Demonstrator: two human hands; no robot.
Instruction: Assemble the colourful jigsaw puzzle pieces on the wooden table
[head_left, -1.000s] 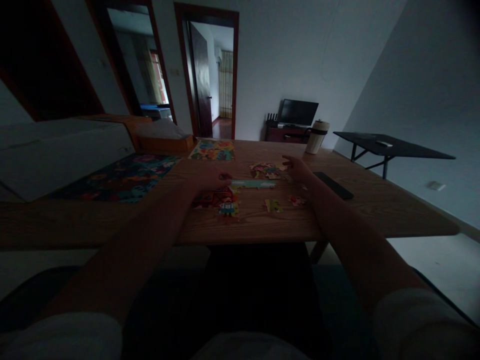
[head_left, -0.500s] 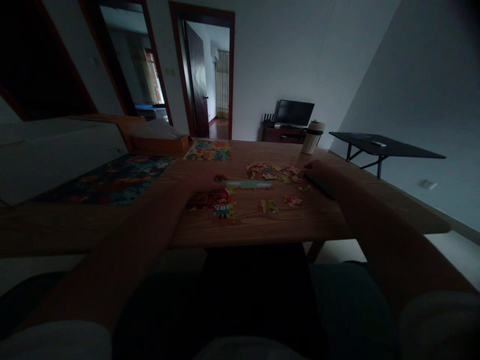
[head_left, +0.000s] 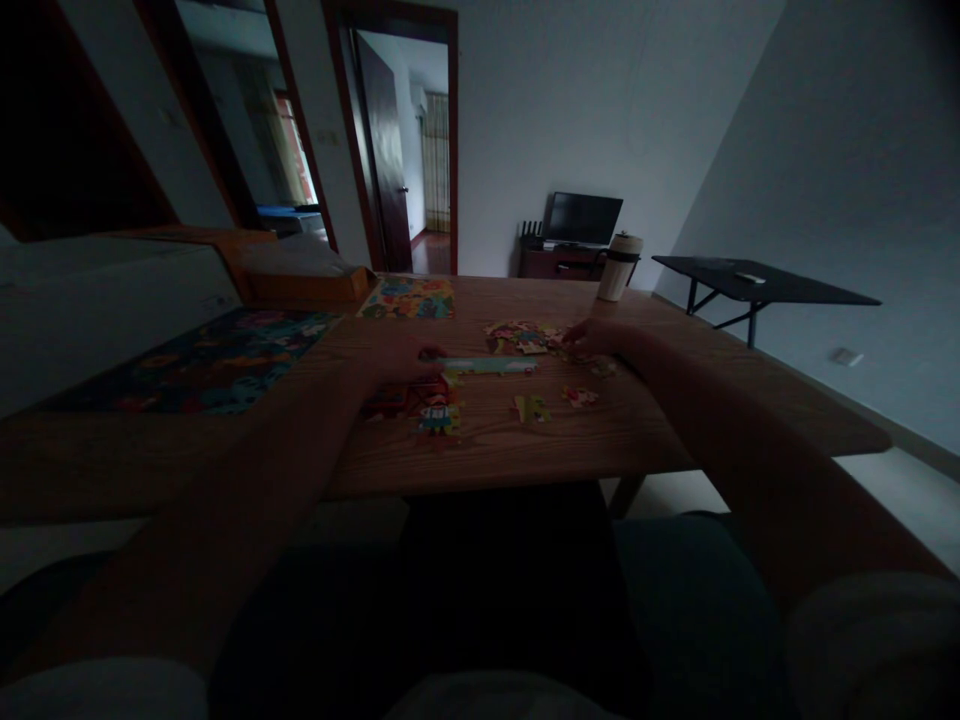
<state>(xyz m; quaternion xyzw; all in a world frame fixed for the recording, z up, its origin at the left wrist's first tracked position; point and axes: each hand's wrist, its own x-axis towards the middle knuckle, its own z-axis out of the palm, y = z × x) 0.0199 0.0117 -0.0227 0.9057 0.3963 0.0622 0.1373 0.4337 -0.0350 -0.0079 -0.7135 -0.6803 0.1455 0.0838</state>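
A wooden table (head_left: 675,425) carries jigsaw pieces in dim light. My left hand (head_left: 401,362) rests on the partly joined puzzle section (head_left: 431,410), with a long joined strip (head_left: 487,366) just to its right; its fingers are curled and dark. My right hand (head_left: 596,338) reaches to the heap of loose pieces (head_left: 521,336) and its fingertips pinch at the heap's right edge. Two single pieces (head_left: 529,407) (head_left: 579,397) lie nearer the front edge.
A finished puzzle board (head_left: 409,298) lies at the back, a dark picture board (head_left: 202,360) to the left beside a white box (head_left: 97,310). A lidded cup (head_left: 616,267) stands far right. A black side table (head_left: 757,285) is beyond.
My right hand swung right over the dark phone, then came back left to the loose pieces. The left hand stayed on the joined section. The view shifted slightly left.
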